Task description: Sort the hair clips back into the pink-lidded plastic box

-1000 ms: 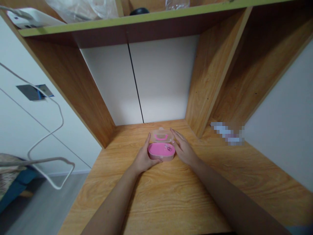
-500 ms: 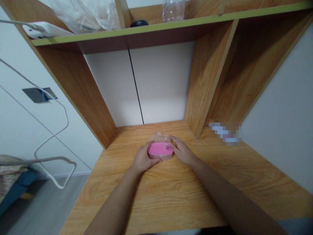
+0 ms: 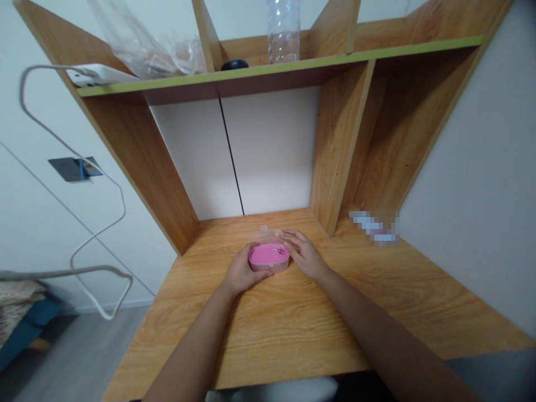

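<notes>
Gripping pink box (image 3: 268, 255) at its left end with left hand (image 3: 240, 270), with thumb along the front wall and fingers bent round toward the back. Reaching in at its right with right hand (image 3: 307, 257), fingers extended and slightly curved near the right edge of clear lid (image 3: 267, 236); can't tell if pinching, touching or just short of it. Found pink box flat on wooden desk (image 3: 268, 335), toward the back, in front of white panel (image 3: 272, 162). Printed with dark rings at right of its top. Can see clear lid just behind, partly see-through with pink marks; can't read exact tilt. On shelf (image 3: 318, 62) above, left to right, noting white power strip (image 3: 103, 75), plastic bag (image 3: 180, 58), black round item (image 3: 234, 65), clear bottle (image 3: 283, 42). At far left, seeing white cable (image 3: 46, 67) drooping from white power strip. On wooden desk at right, seeing pixelated item (image 3: 374, 227); can't identify.
</notes>
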A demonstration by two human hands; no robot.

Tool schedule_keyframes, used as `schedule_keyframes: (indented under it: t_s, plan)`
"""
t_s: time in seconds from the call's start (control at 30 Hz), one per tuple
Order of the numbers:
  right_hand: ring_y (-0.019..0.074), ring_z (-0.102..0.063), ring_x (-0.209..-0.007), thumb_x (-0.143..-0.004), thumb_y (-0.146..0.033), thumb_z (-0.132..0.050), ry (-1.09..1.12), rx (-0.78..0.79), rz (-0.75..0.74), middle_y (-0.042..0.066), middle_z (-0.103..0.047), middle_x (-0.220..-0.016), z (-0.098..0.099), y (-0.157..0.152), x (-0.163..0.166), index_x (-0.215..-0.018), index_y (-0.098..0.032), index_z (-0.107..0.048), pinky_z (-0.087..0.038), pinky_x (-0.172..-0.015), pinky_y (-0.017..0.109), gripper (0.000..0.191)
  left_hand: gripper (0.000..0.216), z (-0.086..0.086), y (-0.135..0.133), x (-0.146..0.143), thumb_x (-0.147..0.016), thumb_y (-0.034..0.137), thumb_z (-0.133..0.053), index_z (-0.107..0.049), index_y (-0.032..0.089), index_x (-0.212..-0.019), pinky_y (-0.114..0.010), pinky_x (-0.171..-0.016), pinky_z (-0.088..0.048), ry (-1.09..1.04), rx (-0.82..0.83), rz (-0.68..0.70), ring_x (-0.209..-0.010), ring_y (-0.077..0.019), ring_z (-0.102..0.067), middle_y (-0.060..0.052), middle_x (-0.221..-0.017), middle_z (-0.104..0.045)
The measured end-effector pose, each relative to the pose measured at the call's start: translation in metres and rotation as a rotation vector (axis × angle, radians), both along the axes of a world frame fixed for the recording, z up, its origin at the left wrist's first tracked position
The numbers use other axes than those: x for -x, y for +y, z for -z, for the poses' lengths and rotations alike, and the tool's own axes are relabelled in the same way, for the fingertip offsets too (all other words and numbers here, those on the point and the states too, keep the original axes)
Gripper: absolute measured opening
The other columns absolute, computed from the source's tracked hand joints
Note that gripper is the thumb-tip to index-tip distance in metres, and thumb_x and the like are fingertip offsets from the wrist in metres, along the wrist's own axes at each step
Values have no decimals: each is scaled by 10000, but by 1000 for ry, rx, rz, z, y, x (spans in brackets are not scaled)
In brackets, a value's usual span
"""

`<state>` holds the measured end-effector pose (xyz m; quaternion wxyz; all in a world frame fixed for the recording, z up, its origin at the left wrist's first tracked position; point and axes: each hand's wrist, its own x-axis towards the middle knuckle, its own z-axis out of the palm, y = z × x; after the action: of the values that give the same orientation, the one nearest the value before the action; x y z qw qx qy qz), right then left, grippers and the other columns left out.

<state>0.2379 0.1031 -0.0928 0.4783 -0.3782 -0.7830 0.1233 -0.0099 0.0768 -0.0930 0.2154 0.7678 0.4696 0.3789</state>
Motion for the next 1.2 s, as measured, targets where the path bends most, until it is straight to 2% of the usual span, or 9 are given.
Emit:
schedule_keyframes:
  t_s: [0.13, 0.3, 0.5, 0.77, 1.2]
  plan:
    - [238, -589, -1253, -1001, -358, -518, 16, 17, -42, 94, -637, -1294, 0, -3, 2, -1167, -276, -731, -476, -1100, 470, 282, 897, 0, -1, 0, -607, 504, -891, -497, 190, -1348, -439, -952, -532, -3, -2, -9, -1095, -288, -656, -126, -1245, -666]
    - [228, -614, -1202, -991, -340, -543, 3, 29, -60, 91, -674, -1236, -2, -5, 4, -1178, -264, -725, -490, -1076, 464, 272, 897, -2, -3, -1, -610, 522, -883, -499, 185, -1347, -443, -953, -533, -2, -1, -13, -1091, -290, -659, -127, -1240, -671]
    - [227, -657, -1122, -979, -333, -557, 14, 15, -61, 85, -717, -1173, -5, -3, 2, -1080, -258, -755, -533, -1020, 461, 234, 896, -1, -1, 0, -608, 495, -890, -490, 200, -1354, -427, -936, -538, 1, 17, -10, -1076, -282, -662, -117, -1225, -672]
    - [230, -666, -1112, -971, -309, -568, -2, 4, -79, 68, -741, -1149, -6, 1, -2, -1058, -274, -762, -517, -1038, 476, 215, 874, -3, 2, 0, -597, 458, -902, -499, 208, -1331, -411, -933, -538, -34, 49, 21, -1080, -274, -661, -111, -1248, -667]
    - [232, -652, -1136, -989, -344, -546, 1, 57, -86, 66, -732, -1173, -3, 4, -4, -1068, -279, -762, -499, -1051, 474, 240, 874, -3, 6, 2, -596, 503, -898, -506, 215, -1322, -419, -953, -529, -17, 53, 28, -1083, -282, -664, -104, -1220, -681]
